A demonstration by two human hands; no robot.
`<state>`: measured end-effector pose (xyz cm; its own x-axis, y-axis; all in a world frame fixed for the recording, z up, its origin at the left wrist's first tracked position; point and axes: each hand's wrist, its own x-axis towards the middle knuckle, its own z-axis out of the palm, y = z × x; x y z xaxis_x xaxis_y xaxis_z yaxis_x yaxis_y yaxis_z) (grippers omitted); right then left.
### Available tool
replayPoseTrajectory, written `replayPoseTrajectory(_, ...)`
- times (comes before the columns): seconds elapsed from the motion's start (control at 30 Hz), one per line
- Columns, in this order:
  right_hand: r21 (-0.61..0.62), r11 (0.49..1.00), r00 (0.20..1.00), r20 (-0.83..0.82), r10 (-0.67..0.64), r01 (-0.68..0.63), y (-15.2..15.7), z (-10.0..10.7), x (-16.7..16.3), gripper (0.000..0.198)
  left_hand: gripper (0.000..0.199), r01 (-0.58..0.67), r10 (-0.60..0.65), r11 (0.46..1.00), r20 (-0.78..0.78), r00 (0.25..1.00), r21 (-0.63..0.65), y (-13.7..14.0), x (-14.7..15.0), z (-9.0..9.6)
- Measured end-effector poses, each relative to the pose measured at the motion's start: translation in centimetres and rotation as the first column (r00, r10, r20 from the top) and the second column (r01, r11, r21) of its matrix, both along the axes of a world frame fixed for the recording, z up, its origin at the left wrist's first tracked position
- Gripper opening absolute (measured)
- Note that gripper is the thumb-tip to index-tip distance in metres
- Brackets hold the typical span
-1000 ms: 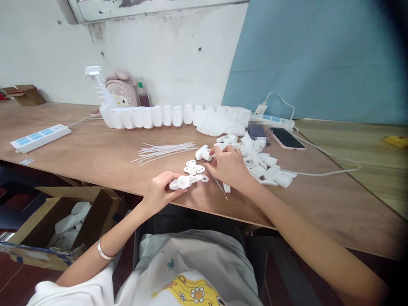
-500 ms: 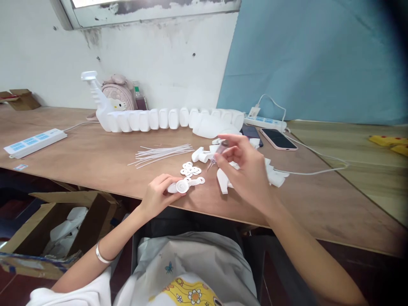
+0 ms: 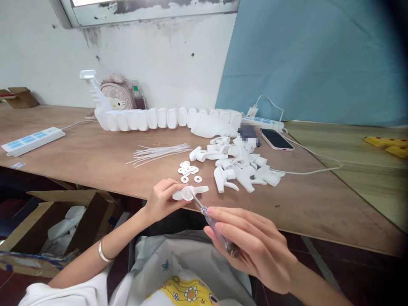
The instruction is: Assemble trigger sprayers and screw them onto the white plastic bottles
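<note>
A white trigger spray head point(image 3: 188, 193) is pinched in my left hand point(image 3: 163, 197) at the table's front edge, its round opening facing up toward me. My right hand point(image 3: 255, 240) grips a screwdriver point(image 3: 219, 231) with a clear purplish handle, and its tip reaches the opening of the spray head. Just beyond my left hand lie several white washers point(image 3: 188, 168), two of them set apart from the cluster. Thin white tubes point(image 3: 162, 154) lie in a loose bundle behind these. A pile of white spray heads point(image 3: 242, 165) spreads out to the right.
White bottles point(image 3: 153, 119) stand in a row along the back, one with a spray head point(image 3: 92, 87) fitted. Power strips point(image 3: 33, 140), a phone point(image 3: 277, 139) and its cable lie on the table. An open carton point(image 3: 28, 225) with white parts sits below left.
My right hand has come down and toward me from above the pile, bringing the screwdriver tip to the spray head. My left hand shifted slightly right, still holding the spray head.
</note>
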<state>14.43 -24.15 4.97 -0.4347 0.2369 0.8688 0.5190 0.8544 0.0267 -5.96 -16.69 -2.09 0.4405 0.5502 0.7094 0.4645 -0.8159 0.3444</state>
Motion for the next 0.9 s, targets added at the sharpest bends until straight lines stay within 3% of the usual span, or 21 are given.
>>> replayPoseTrajectory(0.13, 0.094, 0.995, 0.999, 0.035, 0.023, -0.026, -0.2, -0.2, -0.3, 0.011, 0.027, -0.028, 0.022, 0.994, 0.050, 0.999, 0.106, -0.5, -0.1, -0.1)
replayPoseTrajectory(0.27, 0.112, 0.992, 0.997, 0.062, 0.051, -0.058, -0.4, -0.1, -0.5, 0.007, 0.027, -0.044, 0.035, 0.986, 0.057, 0.998, 0.159, -0.7, 0.0, -0.2)
replayPoseTrajectory(0.4, 0.110, 0.989, 0.986, 0.147, 0.078, -0.095, -0.5, 0.2, -0.5, 0.014, 0.024, -0.048, 0.046, 0.985, 0.012, 0.999, 0.165, -0.7, 0.0, -0.3)
replayPoseTrajectory(0.53, 0.053, 0.997, 0.976, 0.214, 0.036, -0.049, -0.5, 0.2, -0.7, 0.017, 0.023, -0.051, 0.053, 0.991, -0.013, 0.999, 0.126, -0.7, 0.0, -0.3)
replayPoseTrajectory(0.73, 0.073, 0.995, 0.985, 0.158, -0.076, 0.065, -0.5, -1.4, -1.5, 0.010, 0.023, -0.068, 0.070, 0.991, -0.009, 0.998, 0.112, -0.5, -0.1, -0.4)
replayPoseTrajectory(0.9, 0.049, 0.996, 0.993, 0.079, -0.083, 0.079, 0.1, -2.4, -1.7, 0.023, 0.021, -0.076, 0.075, 0.986, 0.008, 0.997, 0.152, -0.6, 0.0, -0.4)
